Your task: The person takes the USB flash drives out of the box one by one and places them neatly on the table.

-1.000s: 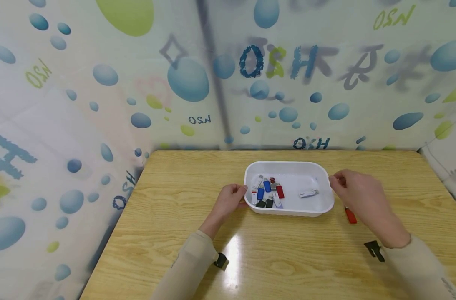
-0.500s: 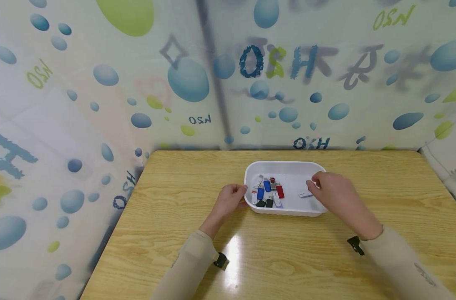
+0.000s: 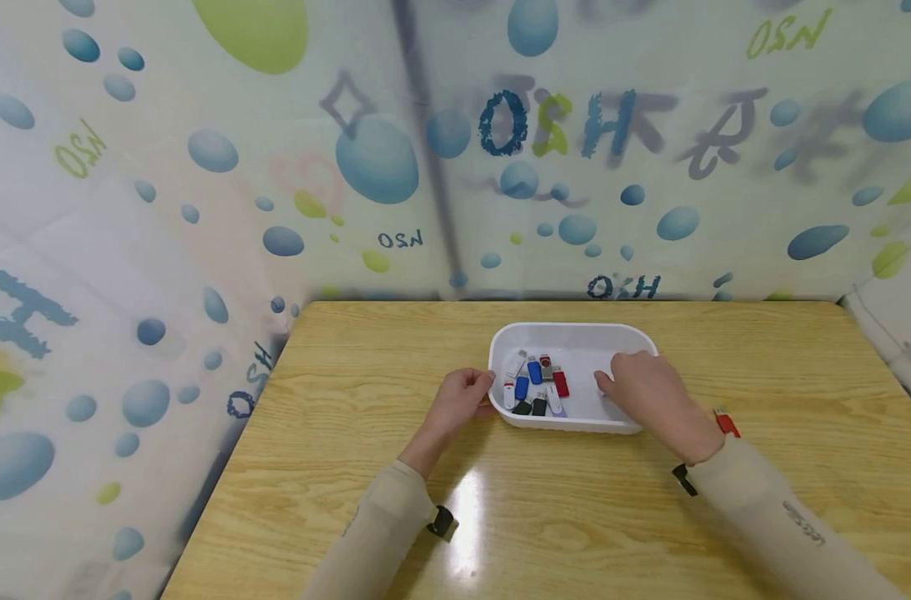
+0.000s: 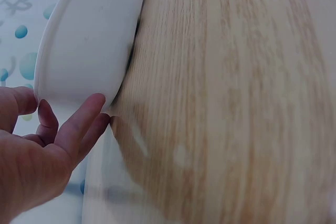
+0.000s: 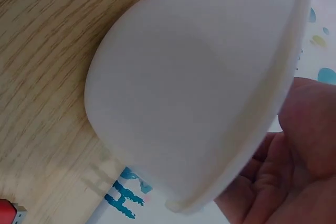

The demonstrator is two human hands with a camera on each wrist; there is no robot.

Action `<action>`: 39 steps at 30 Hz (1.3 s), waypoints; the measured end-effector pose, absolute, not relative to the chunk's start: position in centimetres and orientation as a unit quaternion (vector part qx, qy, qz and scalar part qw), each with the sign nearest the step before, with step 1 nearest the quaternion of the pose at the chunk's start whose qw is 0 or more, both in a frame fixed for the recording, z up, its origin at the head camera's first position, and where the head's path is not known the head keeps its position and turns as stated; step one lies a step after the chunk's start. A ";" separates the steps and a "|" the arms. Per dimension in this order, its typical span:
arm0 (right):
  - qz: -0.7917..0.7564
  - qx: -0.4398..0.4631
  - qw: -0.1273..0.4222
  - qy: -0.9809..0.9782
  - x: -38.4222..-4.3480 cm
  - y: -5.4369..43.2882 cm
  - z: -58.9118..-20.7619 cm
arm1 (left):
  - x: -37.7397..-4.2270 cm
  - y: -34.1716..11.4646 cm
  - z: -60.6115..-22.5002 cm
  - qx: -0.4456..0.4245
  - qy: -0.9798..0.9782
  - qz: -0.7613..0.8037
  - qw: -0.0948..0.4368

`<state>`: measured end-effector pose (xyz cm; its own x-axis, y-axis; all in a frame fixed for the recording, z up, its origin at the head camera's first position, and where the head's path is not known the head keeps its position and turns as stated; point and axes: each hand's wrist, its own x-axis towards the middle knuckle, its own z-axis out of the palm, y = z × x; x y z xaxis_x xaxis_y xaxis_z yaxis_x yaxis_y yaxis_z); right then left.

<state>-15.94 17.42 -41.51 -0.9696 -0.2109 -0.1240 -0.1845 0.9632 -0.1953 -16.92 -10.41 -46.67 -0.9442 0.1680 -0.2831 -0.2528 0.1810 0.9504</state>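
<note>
A white plastic tub (image 3: 568, 424) stands on the table. In its left part lie several USB flash drives, among them a blue one (image 3: 534, 372), a red one (image 3: 561, 382), a white one (image 3: 508, 396) and a black one (image 3: 538, 406). My left hand (image 3: 457, 398) grips the tub's left end, thumb at the rim and fingers against the outer wall in the left wrist view. My right hand (image 3: 646, 396) reaches over the right rim into the tub, fingers curled. It covers the spot of a lone white flash drive; I cannot tell whether it pinches that drive.
Outside the tub, a red USB flash drive (image 3: 726, 422) lies on the wooden table (image 3: 575, 508) by the right wrist. Behind the table's far edge rises a wall covering (image 3: 380, 158) with printed drops and letters.
My right hand has moved left from outside the tub's right end, over the rim and into it. The lone white flash drive is now hidden. My left hand has stayed put.
</note>
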 end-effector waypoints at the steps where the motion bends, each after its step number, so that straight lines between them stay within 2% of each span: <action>1: -0.088 -0.100 0.071 0.989 -16.0 17.4 -41.6 | -16.9 -10.4 -46.7 -0.028 0.751 0.639 0.165; 10: -0.078 -0.084 0.106 0.988 -16.6 16.9 -42.9 | -16.9 -10.4 -46.7 -0.026 0.747 0.645 0.163; 25: -0.071 -0.091 0.040 0.993 -17.4 16.7 -44.2 | -16.9 -10.3 -46.7 -0.024 0.749 0.643 0.159; 34: -0.072 -0.085 0.080 0.991 -17.4 17.1 -44.0 | -16.8 -10.3 -46.6 -0.024 0.749 0.643 0.157; 39: -0.074 -0.119 0.074 0.987 -17.3 17.5 -44.0 | -16.7 -10.3 -46.5 -0.024 0.753 0.639 0.158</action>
